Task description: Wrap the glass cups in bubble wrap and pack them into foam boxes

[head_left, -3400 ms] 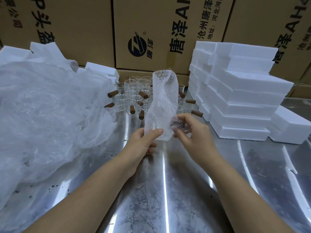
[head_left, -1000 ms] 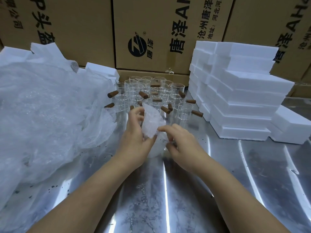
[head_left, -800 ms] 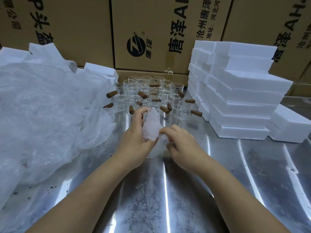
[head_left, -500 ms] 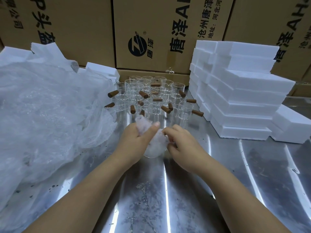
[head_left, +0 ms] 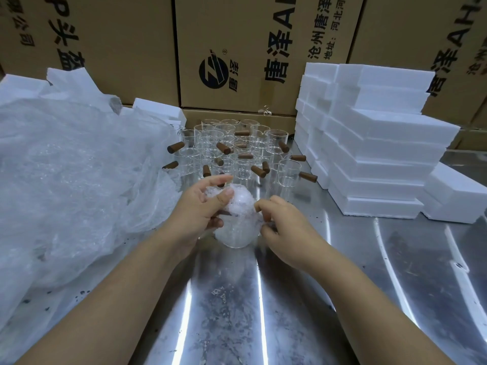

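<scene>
The wrapped glass cup [head_left: 237, 230] is held on the steel table [head_left: 263, 312], near centre, gripped by the left hand [head_left: 196, 212] and pinched by the right hand [head_left: 284, 225]. Its wrap tail [head_left: 239, 200], previously raised, is now tucked down. "唐泽" is printed on the far cartons [head_left: 250, 27].

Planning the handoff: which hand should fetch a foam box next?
Right hand: it's nearer the foam boxes, while the left hand grips the wrapped cup, thumb over its top.

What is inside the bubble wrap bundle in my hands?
Through the bubble wrap bundle, only the clear rounded base of a glass cup shows low down. The rest is hidden by wrap, the left hand and right hand.
</scene>
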